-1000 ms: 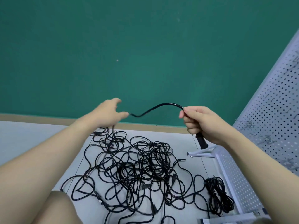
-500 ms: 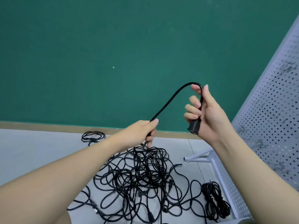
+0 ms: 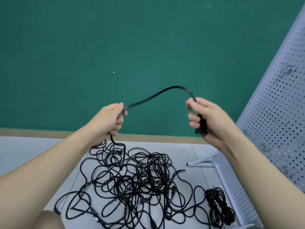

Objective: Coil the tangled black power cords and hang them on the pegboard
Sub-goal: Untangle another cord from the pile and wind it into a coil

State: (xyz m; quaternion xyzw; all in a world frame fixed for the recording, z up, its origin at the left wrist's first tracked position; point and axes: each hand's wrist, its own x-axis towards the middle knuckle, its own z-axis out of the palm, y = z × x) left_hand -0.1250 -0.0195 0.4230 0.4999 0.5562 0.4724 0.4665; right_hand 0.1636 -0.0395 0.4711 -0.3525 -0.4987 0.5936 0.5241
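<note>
A black power cord (image 3: 158, 94) arches in the air between my two hands. My right hand (image 3: 208, 119) grips its plug end, which sticks out below the fingers. My left hand (image 3: 109, 122) is curled round the cord further along, and from there the cord drops to the tangled pile of black cords (image 3: 137, 182) on the grey floor. One coiled black cord (image 3: 219, 205) lies by the foot of the white pegboard (image 3: 280, 104), which stands at the right with several metal hooks on it.
A green wall (image 3: 115, 47) with a wooden skirting closes the far side. The pegboard's white base foot (image 3: 203, 162) juts onto the floor right of the pile. My knee (image 3: 49, 220) shows at the bottom left.
My left hand slid back along the cord, away from the right hand, lengthening the span between them. My right hand dropped lower and curled tighter round the plug end.
</note>
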